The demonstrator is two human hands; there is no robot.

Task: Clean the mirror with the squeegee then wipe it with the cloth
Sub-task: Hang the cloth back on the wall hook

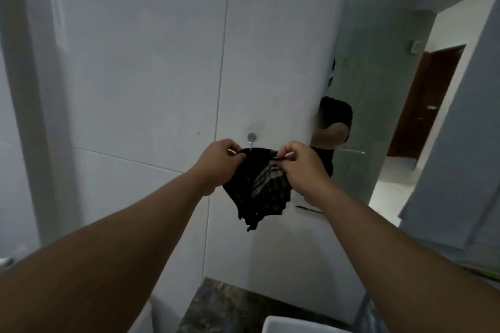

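Both arms reach forward toward a white tiled wall (pixel 135 62), and between them hangs the cloth (pixel 259 192), dark with pale stripes, its lower end bunched and dangling free. The left hand (pixel 219 162) pinches the cloth's upper edge at one corner with curled fingers; the right hand (pixel 300 167) pinches the same edge at the other corner, so the top is stretched between them. Just above the cloth, a small round metal hook (pixel 252 137) sits on the wall. To the right stands the mirror (pixel 378 89), reflecting the person and a brown doorway. The squeegee cannot be made out. A dark stone counter (pixel 224 303) lies below
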